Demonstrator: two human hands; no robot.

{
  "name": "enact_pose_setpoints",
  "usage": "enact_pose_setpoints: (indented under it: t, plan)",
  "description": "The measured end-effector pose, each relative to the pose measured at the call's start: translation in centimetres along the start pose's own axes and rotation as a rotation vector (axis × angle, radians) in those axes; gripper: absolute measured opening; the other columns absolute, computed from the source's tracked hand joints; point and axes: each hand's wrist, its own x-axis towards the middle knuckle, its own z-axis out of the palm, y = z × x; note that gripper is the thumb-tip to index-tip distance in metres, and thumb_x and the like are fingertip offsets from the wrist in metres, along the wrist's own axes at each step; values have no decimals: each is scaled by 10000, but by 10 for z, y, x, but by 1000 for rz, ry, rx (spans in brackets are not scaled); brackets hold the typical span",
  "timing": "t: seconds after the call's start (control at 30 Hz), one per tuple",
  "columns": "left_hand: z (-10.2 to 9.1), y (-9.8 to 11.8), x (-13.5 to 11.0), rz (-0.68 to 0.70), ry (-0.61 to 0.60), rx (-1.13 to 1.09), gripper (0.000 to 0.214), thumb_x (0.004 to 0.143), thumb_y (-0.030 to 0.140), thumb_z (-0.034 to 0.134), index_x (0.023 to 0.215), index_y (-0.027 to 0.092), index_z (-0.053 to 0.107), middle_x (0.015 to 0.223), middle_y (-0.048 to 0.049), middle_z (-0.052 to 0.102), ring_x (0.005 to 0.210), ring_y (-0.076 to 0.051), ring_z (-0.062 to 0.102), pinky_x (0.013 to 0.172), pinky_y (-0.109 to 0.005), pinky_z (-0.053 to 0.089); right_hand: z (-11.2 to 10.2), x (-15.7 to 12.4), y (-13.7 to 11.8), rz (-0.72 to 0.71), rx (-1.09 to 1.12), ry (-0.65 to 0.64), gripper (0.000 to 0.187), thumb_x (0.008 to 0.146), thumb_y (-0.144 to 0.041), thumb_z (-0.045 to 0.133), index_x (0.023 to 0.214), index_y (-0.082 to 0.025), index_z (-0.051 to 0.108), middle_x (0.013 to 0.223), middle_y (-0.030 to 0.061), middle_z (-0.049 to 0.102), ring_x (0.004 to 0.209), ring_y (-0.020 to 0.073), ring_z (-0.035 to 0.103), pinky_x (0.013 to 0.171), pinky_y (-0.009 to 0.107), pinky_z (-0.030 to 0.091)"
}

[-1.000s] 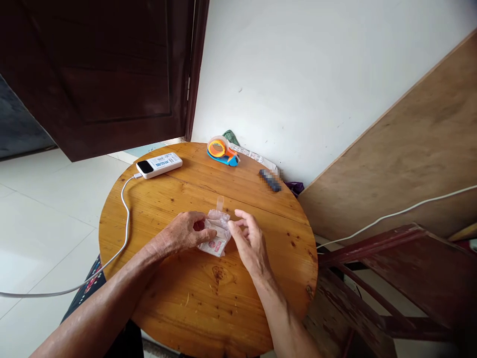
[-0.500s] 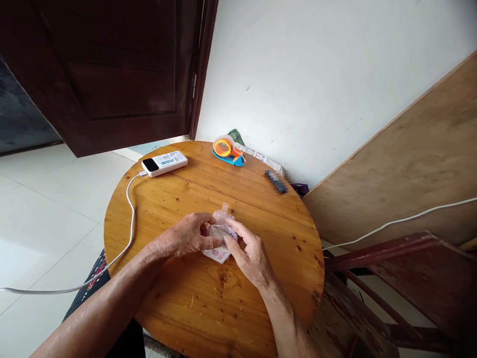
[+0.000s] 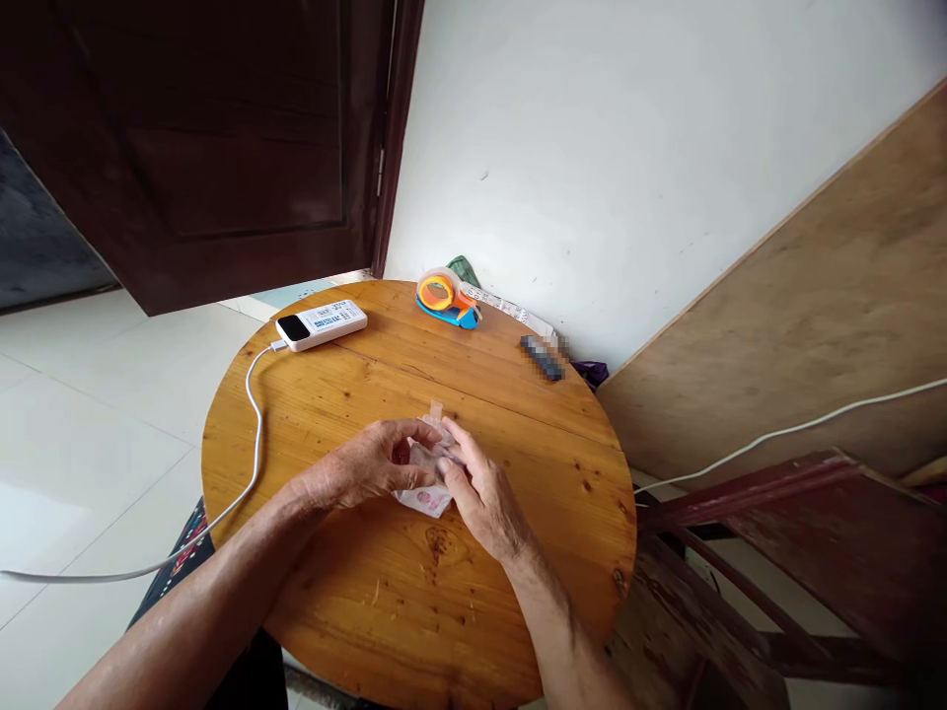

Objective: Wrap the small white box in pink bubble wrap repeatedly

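Note:
A small, crumpled, whitish plastic packet (image 3: 426,501) with pinkish-red print lies near the middle of the round wooden table (image 3: 488,611). My left hand (image 3: 376,461) grips its left side, thumb and fingers curled around the edge. From the right, my right hand (image 3: 480,493) pinches the packet's upper part between thumb and fingers, close to the left fingertips. A short strip of tan tape (image 3: 436,407) sticks out beyond the packet's far end. My fingers hide much of the packet's middle.
Toward the back stand a white power bank (image 3: 323,325) with a white cable (image 3: 257,434), an orange-and-blue tape dispenser (image 3: 447,298) and a blurred dark object (image 3: 542,357). A printed white strip (image 3: 510,308) lies along the wall. A dark red wooden chair (image 3: 799,532) is at the right.
My right fingers have closed further over the packet's top and moved nearer my left fingers. The whole view has shifted slightly, with the table's things appearing a little further left.

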Motion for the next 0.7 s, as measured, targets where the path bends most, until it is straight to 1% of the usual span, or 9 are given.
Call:
enact_pose_setpoints:
  t: [0.07,0.13,0.2,0.23,0.3,0.4,0.5,0.6,0.7]
  plan:
    - [0,-1,1,3,-9,-28,452,721,370,739,1114,168,645,785,-1,630,675,-132,553,586,-225,415,-3,0,-2,5,-24,75,474,945,-353,513,1401,-221,507,1220,85,706,1107,233,667,970,371,512]
    - [0,-2,2,-10,-3,-48,460,699,365,740,1101,165,639,772,2,627,672,-136,555,587,-229,421,-9,2,0,37,-23,195,445,935,-437,521,1307,-199,581,1109,89,736,985,226,694,884,352,538]
    - [0,-3,2,-29,5,-59,461,683,349,733,1092,163,631,754,9,619,656,-132,543,583,-229,420,-17,9,6,116,-29,282,433,919,-484,519,1197,-174,638,1008,93,751,858,217,700,802,344,547]
    - [1,-4,2,-32,7,-60,462,679,343,728,1093,163,628,748,13,615,649,-129,537,580,-228,419,-20,13,10,162,-43,291,413,901,-475,537,1151,-166,655,967,92,755,821,215,698,780,343,544]
    - [0,-5,2,-24,6,-53,460,687,340,720,1103,167,625,748,16,611,649,-126,534,579,-226,418,-23,25,17,240,-82,242,360,848,-410,603,1098,-160,671,901,80,758,793,216,696,762,337,535]
    - [-1,-7,1,-5,14,-23,448,707,344,718,1112,174,632,754,14,613,664,-131,546,581,-224,422,-17,42,22,311,-85,134,366,775,-310,663,1109,-159,666,814,52,749,761,210,688,697,309,513]
    - [-1,-8,1,-2,9,-21,429,720,334,714,1116,187,641,754,17,612,659,-127,543,582,-221,427,-8,52,21,362,51,66,366,722,-314,703,1053,-160,673,768,39,731,704,197,664,645,293,485]
    - [-1,-8,1,13,6,-54,398,738,315,700,1113,194,651,764,18,620,648,-120,537,589,-220,437,-5,51,16,358,270,25,326,689,-368,723,942,-166,686,813,47,726,720,188,645,668,293,478]
    - [0,-7,2,39,59,-32,389,745,331,715,1106,193,676,758,13,633,661,-130,554,597,-226,448,-9,44,11,295,363,3,224,698,-367,696,818,-181,664,767,15,679,698,159,591,661,270,447]
